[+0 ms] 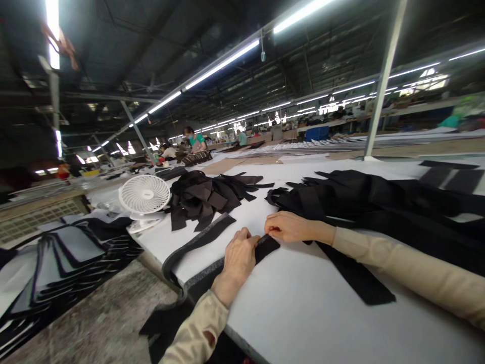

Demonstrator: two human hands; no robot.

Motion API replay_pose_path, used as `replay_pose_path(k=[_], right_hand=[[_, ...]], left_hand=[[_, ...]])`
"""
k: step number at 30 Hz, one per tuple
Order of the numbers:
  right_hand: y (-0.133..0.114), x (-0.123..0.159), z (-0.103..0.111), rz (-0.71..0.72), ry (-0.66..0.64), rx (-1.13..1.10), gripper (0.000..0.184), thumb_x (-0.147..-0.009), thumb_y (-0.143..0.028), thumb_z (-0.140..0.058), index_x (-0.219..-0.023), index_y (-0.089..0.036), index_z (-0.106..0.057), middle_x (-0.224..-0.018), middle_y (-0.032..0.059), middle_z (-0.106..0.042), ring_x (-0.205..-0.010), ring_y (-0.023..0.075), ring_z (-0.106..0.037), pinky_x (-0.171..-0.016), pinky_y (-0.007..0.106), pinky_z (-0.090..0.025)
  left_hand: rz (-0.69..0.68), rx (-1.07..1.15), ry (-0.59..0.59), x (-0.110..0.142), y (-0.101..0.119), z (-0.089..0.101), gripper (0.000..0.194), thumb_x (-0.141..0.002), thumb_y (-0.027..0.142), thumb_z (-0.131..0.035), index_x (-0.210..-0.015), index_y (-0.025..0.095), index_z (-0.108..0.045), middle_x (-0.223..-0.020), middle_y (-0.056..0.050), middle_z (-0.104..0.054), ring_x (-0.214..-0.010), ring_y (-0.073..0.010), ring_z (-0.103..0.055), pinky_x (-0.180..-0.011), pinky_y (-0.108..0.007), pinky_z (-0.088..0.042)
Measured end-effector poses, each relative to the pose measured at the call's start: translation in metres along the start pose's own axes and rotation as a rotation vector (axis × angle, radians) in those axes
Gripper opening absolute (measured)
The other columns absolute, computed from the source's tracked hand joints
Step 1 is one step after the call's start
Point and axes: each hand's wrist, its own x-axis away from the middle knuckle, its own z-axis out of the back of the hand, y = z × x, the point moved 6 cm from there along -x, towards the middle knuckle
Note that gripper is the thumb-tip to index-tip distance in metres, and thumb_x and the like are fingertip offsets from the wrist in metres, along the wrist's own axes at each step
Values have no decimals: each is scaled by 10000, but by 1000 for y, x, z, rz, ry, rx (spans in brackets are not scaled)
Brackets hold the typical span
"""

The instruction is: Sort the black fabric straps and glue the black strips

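A long black fabric strip [267, 248] with a speckled grey edge runs over the white table's corner. My left hand [238, 260] is closed on this strip near its end, thumb pointing to the right. My right hand [287, 226] has its fingertips pinched together at the strip's far end; what exactly lies between them is too small to make out. Beside them a second strip [204, 237] of the same kind curves down over the table edge. Under my right forearm, another black strip [358, 275] sticks out from a large heap of black strips [364, 197].
A white desk fan [145, 194] stands at the table's left edge, next to a pile of dark strips [208, 197]. Layered black and white pieces [71, 258] lie lower left. A metal post [384, 83] rises behind the table [322, 313]. One person [197, 144] works farther back.
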Motion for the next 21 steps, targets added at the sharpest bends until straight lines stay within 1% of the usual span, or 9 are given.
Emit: replay_pose_path(k=[2,6,8,10,11,13,16,18,21], right_hand=[[-6,2,-2,61,13,118,181,-829,-84,-483,-819,-160,-646,-815,16,-620,-690,120,-540,-624,240,-359],[-22,8,-11,220,-8,451,217,-864,-38,-437,-814,-163,-608,-825,24,-584,-724,138,-509,-531,260,-270],[-26,12,-15,296,-7,561,231,-874,-25,-422,-795,-159,-592,-846,35,-582,-779,157,-504,-539,264,-271],[-24,15,-16,322,-1,594,223,-888,-42,-425,-802,-157,-595,-868,45,-588,-818,168,-503,-586,266,-313],[-20,16,-14,297,3,585,215,-888,-50,-437,-809,-157,-605,-865,46,-590,-823,169,-507,-617,268,-336],[-10,16,-8,191,11,513,214,-873,-45,-458,-839,-163,-633,-848,45,-595,-813,163,-523,-669,269,-373],[-2,13,1,40,85,294,326,-838,8,-429,-995,-174,-649,-932,52,-614,-847,157,-561,-728,264,-424],[-6,10,0,30,123,141,372,-839,10,-405,-1085,-169,-620,-1006,64,-613,-876,157,-573,-760,267,-450],[-13,7,-9,27,105,20,308,-865,-27,-395,-1026,-154,-625,-943,74,-616,-841,165,-575,-765,284,-468]], left_hand=[[-5,15,-5,0,-1,0,346,-894,138,-390,-1022,281,-678,-924,-34,-553,-893,-179,-527,-718,-269,-416],[-41,57,-9,2,-2,0,405,-899,117,-383,-1098,336,-660,-923,-23,-549,-892,-171,-521,-738,-261,-425],[-89,8,-13,4,0,1,429,-905,118,-369,-1133,350,-648,-930,-30,-544,-880,-179,-512,-745,-273,-430],[-132,-59,-13,5,3,1,432,-912,124,-355,-1162,334,-638,-941,-42,-544,-869,-188,-506,-748,-287,-433],[-141,-82,-12,5,3,1,428,-914,128,-352,-1170,319,-637,-947,-48,-546,-871,-192,-506,-748,-291,-435],[-132,-96,-13,4,4,2,419,-914,130,-350,-1160,296,-646,-948,-54,-548,-879,-192,-512,-742,-286,-437],[-87,-72,-22,-4,5,0,409,-897,117,-369,-1105,298,-670,-944,-46,-547,-875,-182,-528,-724,-273,-435],[-63,-51,-29,-11,7,-2,398,-884,113,-382,-1072,298,-680,-948,-43,-547,-868,-178,-538,-717,-271,-433],[-48,-14,-33,-17,9,0,376,-897,143,-377,-1063,293,-679,-952,-44,-556,-878,-184,-550,-717,-277,-427]])
